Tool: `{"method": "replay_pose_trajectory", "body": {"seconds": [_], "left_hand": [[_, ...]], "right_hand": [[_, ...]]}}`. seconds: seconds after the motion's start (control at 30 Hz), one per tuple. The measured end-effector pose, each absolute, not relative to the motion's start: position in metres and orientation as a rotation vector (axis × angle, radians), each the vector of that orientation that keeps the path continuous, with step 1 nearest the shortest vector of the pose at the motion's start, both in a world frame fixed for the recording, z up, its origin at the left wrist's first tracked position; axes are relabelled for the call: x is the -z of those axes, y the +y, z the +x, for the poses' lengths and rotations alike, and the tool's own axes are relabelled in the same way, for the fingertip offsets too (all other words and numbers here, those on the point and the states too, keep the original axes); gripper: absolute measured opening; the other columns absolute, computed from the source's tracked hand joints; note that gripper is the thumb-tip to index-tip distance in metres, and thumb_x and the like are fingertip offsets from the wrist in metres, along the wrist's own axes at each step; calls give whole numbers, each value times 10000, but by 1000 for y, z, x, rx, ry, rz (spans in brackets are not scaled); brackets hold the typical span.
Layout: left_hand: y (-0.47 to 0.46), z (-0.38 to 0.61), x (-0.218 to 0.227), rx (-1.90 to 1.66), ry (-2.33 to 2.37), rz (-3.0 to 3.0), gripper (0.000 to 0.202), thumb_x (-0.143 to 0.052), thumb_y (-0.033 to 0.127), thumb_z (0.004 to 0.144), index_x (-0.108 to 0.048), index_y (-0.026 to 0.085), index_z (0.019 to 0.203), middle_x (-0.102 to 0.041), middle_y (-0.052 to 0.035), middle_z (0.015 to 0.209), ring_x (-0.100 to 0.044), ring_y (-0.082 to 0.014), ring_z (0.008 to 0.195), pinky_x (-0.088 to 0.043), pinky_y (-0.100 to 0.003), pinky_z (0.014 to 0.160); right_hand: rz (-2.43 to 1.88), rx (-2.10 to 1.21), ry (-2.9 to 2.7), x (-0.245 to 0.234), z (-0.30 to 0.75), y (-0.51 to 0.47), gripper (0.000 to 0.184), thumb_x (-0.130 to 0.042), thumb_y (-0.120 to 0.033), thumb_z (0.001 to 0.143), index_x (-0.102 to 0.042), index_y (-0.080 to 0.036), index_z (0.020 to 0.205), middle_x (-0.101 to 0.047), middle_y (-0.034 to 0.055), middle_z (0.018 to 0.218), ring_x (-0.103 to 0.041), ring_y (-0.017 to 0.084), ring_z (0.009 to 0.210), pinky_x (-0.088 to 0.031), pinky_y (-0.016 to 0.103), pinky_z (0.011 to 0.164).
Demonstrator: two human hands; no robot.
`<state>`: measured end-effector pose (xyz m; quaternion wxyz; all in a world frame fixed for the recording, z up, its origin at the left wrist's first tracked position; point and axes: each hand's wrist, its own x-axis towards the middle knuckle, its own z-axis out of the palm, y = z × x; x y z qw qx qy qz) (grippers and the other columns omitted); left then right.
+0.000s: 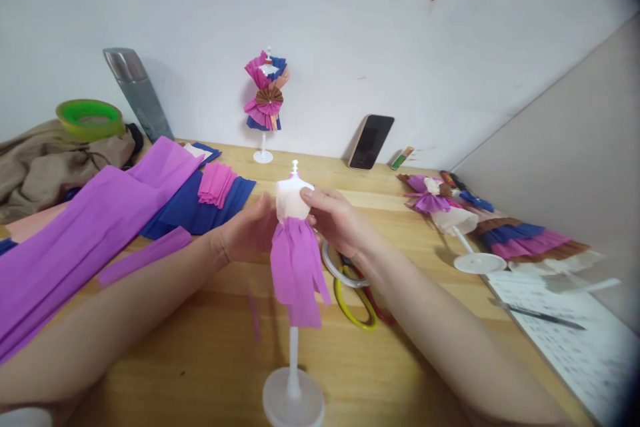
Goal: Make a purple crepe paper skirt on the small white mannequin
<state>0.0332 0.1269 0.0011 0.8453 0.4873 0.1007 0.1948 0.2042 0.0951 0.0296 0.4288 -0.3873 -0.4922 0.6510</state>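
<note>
Mini mannequin [299, 273] upright btwn L hand [250, 225], part-curled, hold unclear, & R hand [337, 219], nearer, pinching bodice [291, 200] edge.

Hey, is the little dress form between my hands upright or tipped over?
Upright: the dress form has its neck topmost, purple skirt hanging below, and round base lowest.

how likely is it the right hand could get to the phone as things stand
Probably yes: nothing seems to stand between the right hand and the phone. The hand's thumb rests on the small mannequin, though, so it would likely have to let go first.
</note>
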Motion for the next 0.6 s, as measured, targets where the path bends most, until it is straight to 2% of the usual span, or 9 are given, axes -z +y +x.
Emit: {"method": "replay_pose_trajectory", "body": {"seconds": [0.13, 0.27, 0.4, 0.53, 0.6], "left_hand": [[133, 32, -1, -522, 245, 1085, 642, -665, 684, 731, -696, 171, 1115, -714, -129, 1047, -657, -269, 954, -486, -352, 846], [132, 33, 0, -563, 261, 1090, 571, -707, 592, 753, -690, 177, 1144, -731, -112, 995, -672, -247, 908, -489, -334, 827], [131, 32, -4, -567, 327, 1058, 489, -762, 554, 705, -743, 135, 958, -740, -92, 828, -680, -209, 761, -506, -286, 736], [138, 27, -7, -572, 351, 920, 422, -808, 512, 663, -734, 130, 826, -729, -56, 732, -664, -175, 661, -511, -270, 674], [143, 23, -7, -550, 399, 843, 424, -816, 517, 648, -713, 126, 776, -730, -57, 728, -665, -175, 648, -516, -273, 646]], "right_hand": [[-965, -1539, -1221, -31, 202, 96, 409, -708, -538, 721, -517, -201, 591, -446, -54, 471, -391, 101, 413, -337, 256, 437], [-964, -1511, -1180, -31, 199, 96, 398, -761, -519, 666, -555, -183, 615, -533, -22, 574, -464, 116, 526, -386, 260, 545], [-1023, -1444, -1238, -33, 201, 96, 394, -704, -557, 701, -592, -180, 687, -598, 4, 677, -545, 144, 637, -439, 275, 640], [-1219, -1101, -1461, -44, 217, 98, 355, -620, -533, 761, -616, -188, 844, -663, 36, 862, -612, 175, 807, -474, 297, 732], [-1383, -916, -1718, -51, 229, 99, 276, -654, -447, 735, -601, -179, 774, -661, 31, 772, -602, 167, 715, -465, 288, 673]]}}
